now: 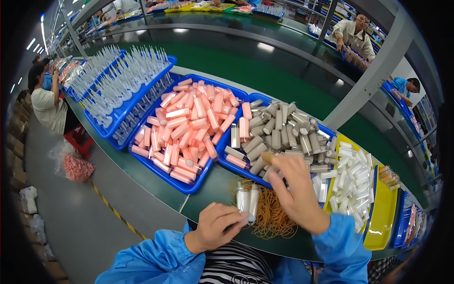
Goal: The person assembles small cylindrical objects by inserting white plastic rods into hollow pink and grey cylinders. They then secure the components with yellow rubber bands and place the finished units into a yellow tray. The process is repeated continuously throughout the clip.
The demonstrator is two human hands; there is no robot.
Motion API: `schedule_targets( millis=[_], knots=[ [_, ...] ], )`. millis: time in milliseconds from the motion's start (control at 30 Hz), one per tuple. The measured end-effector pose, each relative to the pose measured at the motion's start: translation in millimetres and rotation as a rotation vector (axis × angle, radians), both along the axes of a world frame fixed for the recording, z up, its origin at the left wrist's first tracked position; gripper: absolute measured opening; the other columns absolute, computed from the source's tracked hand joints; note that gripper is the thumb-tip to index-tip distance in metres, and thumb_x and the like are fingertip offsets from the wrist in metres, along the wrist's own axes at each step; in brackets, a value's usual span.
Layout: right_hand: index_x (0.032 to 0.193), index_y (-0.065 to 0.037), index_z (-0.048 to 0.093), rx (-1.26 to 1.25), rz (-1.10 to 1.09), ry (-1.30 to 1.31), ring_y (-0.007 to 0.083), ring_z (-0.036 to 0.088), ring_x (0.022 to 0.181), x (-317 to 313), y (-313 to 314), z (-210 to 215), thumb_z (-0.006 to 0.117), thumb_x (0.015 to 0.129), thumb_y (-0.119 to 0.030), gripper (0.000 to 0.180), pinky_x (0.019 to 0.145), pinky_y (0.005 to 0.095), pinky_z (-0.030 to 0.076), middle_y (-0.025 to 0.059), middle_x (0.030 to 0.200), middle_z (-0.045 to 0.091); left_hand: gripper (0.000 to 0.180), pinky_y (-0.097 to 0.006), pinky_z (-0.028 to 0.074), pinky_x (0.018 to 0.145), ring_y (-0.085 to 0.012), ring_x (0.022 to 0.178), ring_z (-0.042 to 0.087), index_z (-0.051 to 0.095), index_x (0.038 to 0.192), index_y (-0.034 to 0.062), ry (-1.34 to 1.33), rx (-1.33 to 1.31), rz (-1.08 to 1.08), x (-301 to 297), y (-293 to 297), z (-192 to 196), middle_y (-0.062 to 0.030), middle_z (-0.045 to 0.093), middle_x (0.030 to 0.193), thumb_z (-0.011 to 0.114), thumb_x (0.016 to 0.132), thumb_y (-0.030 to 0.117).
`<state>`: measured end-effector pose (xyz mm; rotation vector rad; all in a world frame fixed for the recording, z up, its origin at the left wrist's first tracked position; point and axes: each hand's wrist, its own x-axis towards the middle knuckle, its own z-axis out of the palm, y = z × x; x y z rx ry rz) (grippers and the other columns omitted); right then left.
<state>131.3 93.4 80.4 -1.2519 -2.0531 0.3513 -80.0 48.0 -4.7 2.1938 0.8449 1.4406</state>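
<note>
My left hand (217, 226) is closed, pinching white tube-shaped pieces in clear sleeves (243, 199) that point up over a pile of tan rubber bands (272, 215). At least two white pieces show; the fingers hide their lower ends. My right hand (295, 189) reaches over the near edge of a blue tray, slightly blurred. Its fingertips are at the grey tube-shaped pieces (283, 135) there, with thumb and fingers apart. A few pink pieces (243, 127) lie at that tray's left side.
Left of the grey pieces, a blue tray (187, 188) is heaped with pink pieces. Further left, stacked blue trays (120, 113) hold clear upright spiky parts. White pieces fill a yellow tray (347, 142) on the right, beside another yellow tray (384, 213). A slanted metal post (362, 90) rises behind.
</note>
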Motion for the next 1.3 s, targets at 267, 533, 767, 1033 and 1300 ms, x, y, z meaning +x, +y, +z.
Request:
schedule_targets(
  millis=[267,533,767,1033,1300],
  knots=[
    [0.112,-0.004,0.064,0.266,-0.163,-0.440,0.0285,0.055,0.105,-32,107,-30,0.070,0.082,-0.024,0.036,0.095,0.0439,0.038,0.0122,0.099,0.064,0.035,-0.025,0.049,0.053,-0.0133,0.063,0.059,0.067,0.108,0.0049,-0.025,-0.147,0.079,0,3,-4,-0.0079,0.059,0.094,0.076,0.076,-0.006],
    [0.099,-0.003,0.065,0.230,-0.094,-0.377,0.0290,0.058,0.099,-38,101,-40,0.069,0.077,-0.017,0.025,0.106,0.0479,0.034,0.0143,0.088,0.066,0.035,-0.026,0.050,0.054,-0.0142,0.064,0.061,0.068,0.109,0.0056,-0.055,-0.171,0.085,1,5,-3,-0.0082,0.059,0.095,0.076,0.076,-0.005],
    [0.105,-0.006,0.064,0.022,-0.063,0.093,0.0273,0.062,0.084,-33,75,1,0.063,0.086,-0.011,0.020,0.075,0.0377,0.051,0.0116,0.091,0.061,0.037,-0.030,0.053,0.065,-0.0213,0.076,0.065,0.070,0.109,0.0071,-0.004,-0.118,0.087,-4,7,9,-0.0079,0.062,0.095,0.078,0.074,-0.004],
    [0.134,0.000,0.053,-0.636,-0.058,0.709,0.0094,0.058,0.095,31,-19,18,0.055,0.100,-0.018,0.038,0.085,0.0255,0.048,0.0039,0.104,0.061,0.038,-0.031,0.050,0.060,-0.0212,0.068,0.063,0.075,0.107,0.0081,0.005,-0.138,-0.273,-2,9,33,-0.0082,0.068,0.100,0.074,0.071,-0.005],
    [0.144,0.005,0.040,-0.744,-0.153,1.040,0.0132,0.052,0.089,51,-69,-12,0.047,0.102,-0.022,0.051,0.087,0.0272,0.042,0.0045,0.090,0.056,0.041,-0.031,0.050,0.063,-0.0198,0.074,0.065,0.073,0.113,0.0102,0.027,-0.157,-0.541,27,-1,44,-0.0051,0.067,0.104,0.068,0.074,-0.002]
  ],
)
